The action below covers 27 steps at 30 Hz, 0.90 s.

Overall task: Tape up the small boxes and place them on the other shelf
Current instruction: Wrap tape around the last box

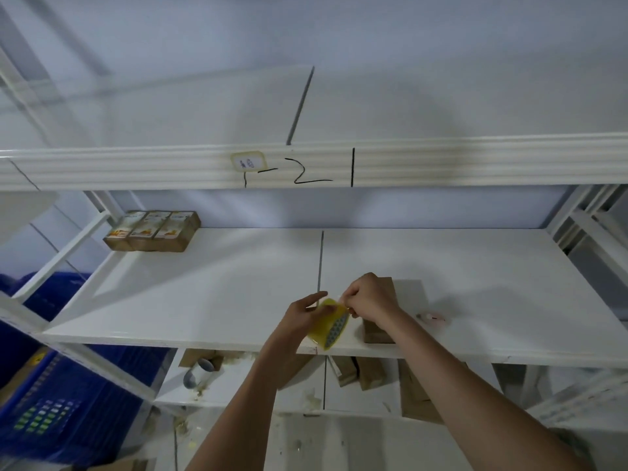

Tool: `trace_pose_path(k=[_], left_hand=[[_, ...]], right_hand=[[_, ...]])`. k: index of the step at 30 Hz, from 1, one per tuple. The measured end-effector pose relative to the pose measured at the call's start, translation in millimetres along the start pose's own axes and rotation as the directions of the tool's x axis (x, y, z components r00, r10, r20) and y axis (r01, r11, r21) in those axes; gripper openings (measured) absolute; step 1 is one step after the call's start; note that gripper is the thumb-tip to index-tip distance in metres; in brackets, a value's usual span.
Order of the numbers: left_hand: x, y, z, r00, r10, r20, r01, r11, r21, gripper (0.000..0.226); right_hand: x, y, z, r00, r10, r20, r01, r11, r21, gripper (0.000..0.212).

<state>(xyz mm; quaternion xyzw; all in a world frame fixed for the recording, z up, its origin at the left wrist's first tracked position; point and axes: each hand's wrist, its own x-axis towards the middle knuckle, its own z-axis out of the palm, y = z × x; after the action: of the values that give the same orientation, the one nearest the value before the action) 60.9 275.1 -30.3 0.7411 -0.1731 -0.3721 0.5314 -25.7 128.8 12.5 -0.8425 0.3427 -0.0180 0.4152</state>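
Left hand (pixel 307 312) grips tape roll (pixel 329 323); right hand (pixel 368 297) pinches its free end (box (pixel 379 329) beside, unsealed?). Next: draw strip across box seam

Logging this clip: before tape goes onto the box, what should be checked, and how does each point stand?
1. Left hand holds the tape roll: ok.
2. Right hand pinches at the roll's edge: ok.
3. Tape end pulled free: cannot tell.
4. Brown box on the shelf within reach: ok.
5. Box flaps closed: cannot tell, hands cover it.
6. Three boxes already at back left: ok.
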Motion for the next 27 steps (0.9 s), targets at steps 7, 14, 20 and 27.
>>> trace_pose_path(k=[7, 14, 20, 27], left_hand=[[1.4, -20.1, -34.8, 0.996, -0.076, 0.045, 0.078, 0.996, -0.034, 0.051], [-2.7, -53.0, -46.2, 0.979, -0.200, -0.042, 0.202, 0.978, 0.050, 0.043], [-4.7, -84.5, -47.1, 0.935, -0.309, -0.171, 0.338, 0.924, 0.176, 0.053], [0.4, -102.5, -47.6, 0.904, -0.368, -0.217, 0.401, 0.906, 0.138, 0.058]], right_hand=[[6.8, -17.7, 29.7, 0.999, -0.015, 0.035, 0.021, 0.988, -0.155, 0.009], [2.3, -31.0, 57.6, 0.998, -0.001, 0.060, 0.013, 0.978, -0.208, 0.009], [-1.5, -34.2, 88.3, 0.994, -0.013, 0.104, 0.038, 0.969, -0.244, 0.013], [15.2, -31.2, 109.8, 0.994, 0.006, 0.105, 0.020, 0.969, -0.245, 0.014]])
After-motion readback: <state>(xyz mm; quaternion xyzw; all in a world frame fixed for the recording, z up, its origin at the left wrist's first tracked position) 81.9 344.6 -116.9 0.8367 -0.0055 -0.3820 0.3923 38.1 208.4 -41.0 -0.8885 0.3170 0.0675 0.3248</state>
